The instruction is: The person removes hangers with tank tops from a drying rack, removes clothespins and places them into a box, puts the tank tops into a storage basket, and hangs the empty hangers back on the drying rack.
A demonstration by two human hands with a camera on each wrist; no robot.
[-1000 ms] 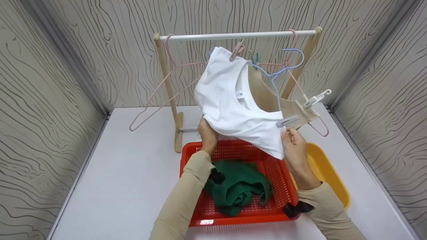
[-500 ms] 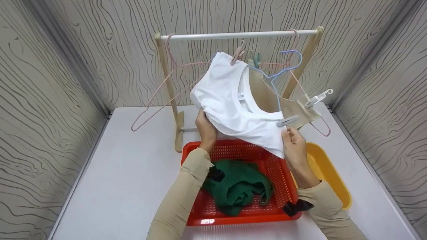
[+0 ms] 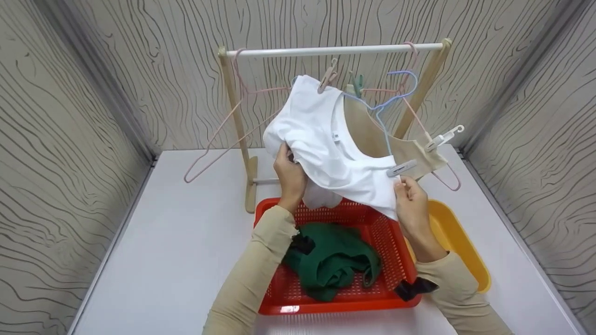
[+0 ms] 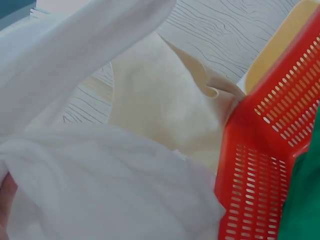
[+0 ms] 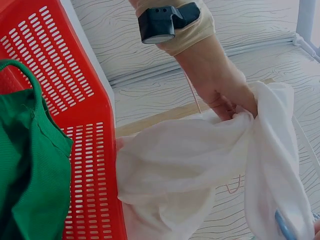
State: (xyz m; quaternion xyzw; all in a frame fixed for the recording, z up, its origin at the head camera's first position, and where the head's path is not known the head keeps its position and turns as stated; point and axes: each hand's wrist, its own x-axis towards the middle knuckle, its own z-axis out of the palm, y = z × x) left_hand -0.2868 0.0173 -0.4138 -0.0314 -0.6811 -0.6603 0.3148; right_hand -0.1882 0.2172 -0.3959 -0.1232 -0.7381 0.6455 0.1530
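Observation:
A white top [image 3: 316,135] hangs tilted on a blue wire hanger [image 3: 396,97]. A pinkish clothespin [image 3: 328,77] sits on its upper shoulder, a grey one [image 3: 401,168] on its lower shoulder. My left hand [image 3: 291,174] grips the bunched lower edge, thumb on the outside; the right wrist view also shows this left hand [image 5: 222,82] on the cloth. With thumb and fingers, my right hand [image 3: 410,200] pinches the fabric just below the grey clothespin. Part of the white cloth [image 4: 110,185] droops below my left hand.
Behind, a rack with a white rod [image 3: 335,50] bears pink hangers [image 3: 214,135]. A beige garment [image 3: 365,123] hangs there with green [image 3: 357,84] and white [image 3: 442,138] clothespins. Below stand a red basket [image 3: 340,309] holding green cloth [image 3: 335,260], and a yellow tray [image 3: 458,242].
My left hand has moved up and gathered the top's lower edge, and a white fold now hangs over the basket's back. The blue hanger's hook has shifted slightly left. My right hand stays put.

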